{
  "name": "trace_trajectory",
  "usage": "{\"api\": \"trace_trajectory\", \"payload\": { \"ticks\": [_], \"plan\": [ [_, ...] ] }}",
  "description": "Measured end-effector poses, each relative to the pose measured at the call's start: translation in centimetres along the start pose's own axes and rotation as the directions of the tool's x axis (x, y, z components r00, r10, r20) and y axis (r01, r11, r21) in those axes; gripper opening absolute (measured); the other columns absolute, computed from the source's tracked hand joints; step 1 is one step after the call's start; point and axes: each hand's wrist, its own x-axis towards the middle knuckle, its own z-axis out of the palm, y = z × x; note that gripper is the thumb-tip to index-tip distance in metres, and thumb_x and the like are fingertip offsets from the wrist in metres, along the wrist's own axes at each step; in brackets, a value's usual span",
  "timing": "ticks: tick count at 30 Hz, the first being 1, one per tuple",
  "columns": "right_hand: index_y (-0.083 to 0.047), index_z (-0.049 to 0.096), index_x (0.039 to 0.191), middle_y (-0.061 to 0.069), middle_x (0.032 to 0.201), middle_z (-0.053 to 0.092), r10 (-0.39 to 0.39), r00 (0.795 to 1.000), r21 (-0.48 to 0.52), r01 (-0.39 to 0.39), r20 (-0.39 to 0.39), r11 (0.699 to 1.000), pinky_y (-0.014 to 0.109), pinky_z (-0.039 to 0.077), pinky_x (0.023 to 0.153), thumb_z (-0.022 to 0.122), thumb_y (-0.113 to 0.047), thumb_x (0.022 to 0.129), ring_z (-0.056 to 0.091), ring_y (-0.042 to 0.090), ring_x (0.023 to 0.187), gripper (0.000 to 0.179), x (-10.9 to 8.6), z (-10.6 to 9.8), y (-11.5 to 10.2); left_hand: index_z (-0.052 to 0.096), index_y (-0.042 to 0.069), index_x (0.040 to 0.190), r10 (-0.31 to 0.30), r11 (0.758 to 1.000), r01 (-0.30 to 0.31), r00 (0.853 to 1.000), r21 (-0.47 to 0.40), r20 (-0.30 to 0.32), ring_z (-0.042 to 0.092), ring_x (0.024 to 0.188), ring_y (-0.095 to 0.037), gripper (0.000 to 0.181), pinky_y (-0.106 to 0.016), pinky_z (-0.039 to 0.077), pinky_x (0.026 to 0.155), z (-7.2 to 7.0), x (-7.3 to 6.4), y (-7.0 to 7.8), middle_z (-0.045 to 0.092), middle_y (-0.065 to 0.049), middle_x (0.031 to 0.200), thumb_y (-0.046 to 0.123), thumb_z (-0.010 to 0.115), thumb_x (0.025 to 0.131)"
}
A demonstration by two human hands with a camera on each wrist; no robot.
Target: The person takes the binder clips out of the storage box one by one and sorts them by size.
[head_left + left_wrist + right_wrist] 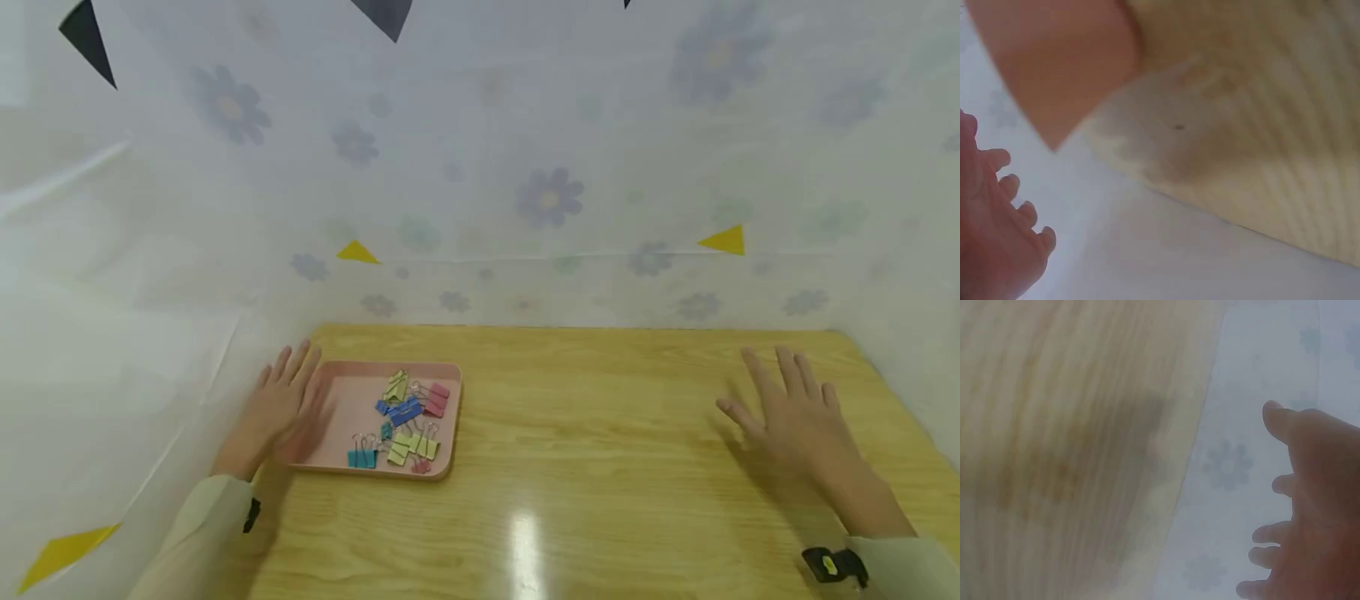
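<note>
A pink tray (330,417) lies on the left of the wooden table, holding several binder clips in different colours. Yellow clips (399,448), a blue clip (406,410), a pink clip (437,400) and a teal clip (362,458) sit mostly in its right half. My left hand (273,408) is at the tray's left edge, fingers extended and holding nothing; in the left wrist view the tray's corner (1060,81) shows beside it. Over the right side of the table, my right hand (802,425) has its fingers spread, with nothing in it.
The wooden table (585,417) extends between the tray and my right hand. Behind it and along both sides hangs a pale flowered sheet (480,167), with yellow triangles (726,240) and dark ones on it.
</note>
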Motion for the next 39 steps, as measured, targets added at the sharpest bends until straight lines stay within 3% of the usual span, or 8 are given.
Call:
{"api": "trace_trajectory", "payload": {
  "ticks": [5, 14, 17, 21, 25, 31, 35, 39],
  "plan": [
    [-0.015, 0.005, 0.167, 0.041, 0.161, 0.003, -0.014, 1.0, -0.001, 0.014, -0.02, 1.0, 0.085, 0.006, 0.102, 0.055, -0.048, 0.104, 0.0, 0.061, 0.147, 0.087, -0.4, 0.6, 0.4, 0.016, -0.002, 0.163, 0.007, 1.0, -0.007, 0.999, -0.016, 0.038, 0.01, 0.153, -0.049, 0.063, -0.068, 0.013, 0.118, 1.6, -0.4, -1.3, 0.012, -0.021, 0.169, 0.031, 0.033, 0.112],
    [-0.016, 0.0, 0.167, 0.04, 0.162, -0.001, -0.033, 0.999, 0.039, 0.033, 0.004, 0.999, 0.086, 0.012, 0.099, 0.058, -0.044, 0.103, -0.003, 0.062, 0.147, 0.09, -2.0, 0.4, 0.4, 0.018, -0.003, 0.162, 0.071, 0.989, -0.074, 0.997, -0.128, -0.028, 0.017, 0.147, -0.058, 0.059, -0.067, 0.019, 0.116, 4.8, -0.7, -3.0, 0.018, -0.029, 0.165, 0.025, 0.027, 0.111],
    [-0.015, 0.004, 0.167, 0.041, 0.161, 0.004, -0.07, 0.997, 0.026, 0.071, -0.03, 0.997, 0.085, 0.016, 0.099, 0.061, -0.042, 0.102, 0.003, 0.063, 0.146, 0.091, -2.2, 0.3, 0.2, 0.014, -0.003, 0.162, 0.094, 0.985, -0.098, 0.995, -0.145, -0.035, 0.016, 0.147, -0.058, 0.059, -0.064, 0.017, 0.118, 5.2, -0.4, -2.7, 0.018, -0.031, 0.165, 0.022, 0.024, 0.111],
    [-0.014, 0.016, 0.166, 0.04, 0.159, 0.017, -0.133, 0.983, 0.043, 0.14, -0.126, 0.989, 0.083, 0.028, 0.094, 0.072, -0.038, 0.096, 0.022, 0.065, 0.139, 0.093, -1.8, 0.2, -0.5, 0.012, -0.007, 0.161, 0.082, 0.976, -0.083, 0.997, -0.199, -0.01, 0.012, 0.149, -0.057, 0.059, -0.066, 0.015, 0.118, 5.2, 0.2, -0.2, 0.014, -0.032, 0.165, 0.021, 0.024, 0.11],
    [-0.017, 0.024, 0.165, 0.037, 0.16, 0.021, -0.144, 0.977, 0.165, 0.17, -0.158, 0.971, 0.083, 0.034, 0.085, 0.08, -0.03, 0.09, 0.03, 0.066, 0.135, 0.095, -1.1, 0.5, -2.1, 0.013, -0.007, 0.161, 0.048, 0.968, -0.044, 0.999, -0.245, 0.009, 0.009, 0.151, -0.053, 0.059, -0.07, 0.013, 0.117, 5.3, 0.6, 3.3, 0.011, -0.03, 0.167, 0.02, 0.026, 0.11],
    [-0.02, 0.027, 0.164, 0.029, 0.157, 0.031, -0.132, 0.972, 0.33, 0.192, -0.196, 0.924, 0.076, 0.038, 0.086, 0.083, -0.021, 0.087, 0.037, 0.057, 0.133, 0.095, -0.5, 1.4, -5.1, 0.013, -0.005, 0.162, 0.055, 0.967, -0.056, 0.998, -0.25, -0.01, 0.011, 0.152, -0.051, 0.06, -0.071, 0.012, 0.116, 6.2, 1.4, 7.2, 0.012, -0.028, 0.167, 0.021, 0.026, 0.11],
    [-0.022, 0.031, 0.163, 0.019, 0.154, 0.039, -0.146, 0.961, 0.396, 0.231, -0.234, 0.889, 0.045, 0.046, 0.101, 0.082, -0.015, 0.088, 0.047, 0.045, 0.128, 0.091, 0.1, 2.4, -7.0, 0.016, -0.004, 0.162, 0.048, 0.969, -0.054, 0.998, -0.243, -0.029, 0.013, 0.152, -0.049, 0.06, -0.071, 0.013, 0.116, 6.3, 1.8, 9.9, 0.015, -0.027, 0.167, 0.021, 0.029, 0.109],
    [-0.022, 0.036, 0.16, 0.011, 0.154, 0.043, -0.152, 0.956, 0.478, 0.259, -0.251, 0.839, 0.013, 0.039, 0.1, 0.08, -0.009, 0.089, 0.05, 0.037, 0.129, 0.085, 0.9, 3.8, -8.9, 0.019, -0.003, 0.162, 0.018, 0.974, -0.024, 0.999, -0.223, -0.031, 0.014, 0.154, -0.045, 0.06, -0.069, 0.013, 0.118, 6.3, 2.0, 12.7, 0.015, -0.024, 0.168, 0.021, 0.031, 0.109]
  ]
}}
